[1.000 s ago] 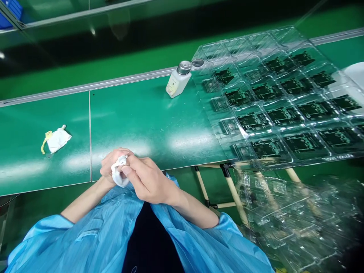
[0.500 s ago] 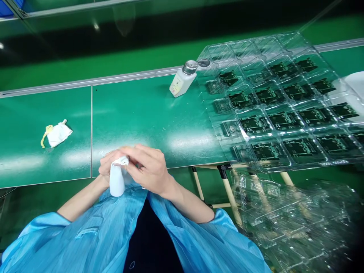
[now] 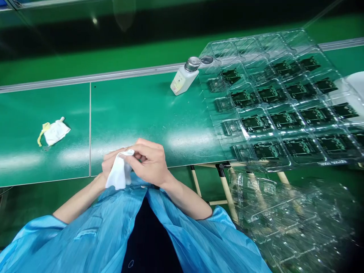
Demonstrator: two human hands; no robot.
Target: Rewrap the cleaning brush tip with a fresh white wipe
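Observation:
Just above the near edge of the green workbench (image 3: 136, 102), my two hands meet around a white cloth (image 3: 118, 174). My left hand (image 3: 109, 161) is closed on it, partly covered by the cloth hanging down over the palm. My right hand (image 3: 150, 161) pinches the cloth's upper edge with thumb and fingers. Whether something small is wrapped inside the cloth is hidden. Beyond my hands stands a white pump bottle (image 3: 184, 79) with a metal top, its lid flipped back. Off to the left lies a crumpled white cloth piece (image 3: 57, 132) with a yellow strip.
A clear plastic tray (image 3: 273, 132) with green circuit boards in its pockets covers the right side and overhangs the front edge. Below it, more clear trays (image 3: 295, 223) are piled by a pipe-frame stand (image 3: 227, 193). A white round object (image 3: 355, 91) sits behind the tray.
The white cloth, narrowly folded before, now hangs wider and more spread from my fingers. My hands have shifted slightly up. The camera view has moved a little.

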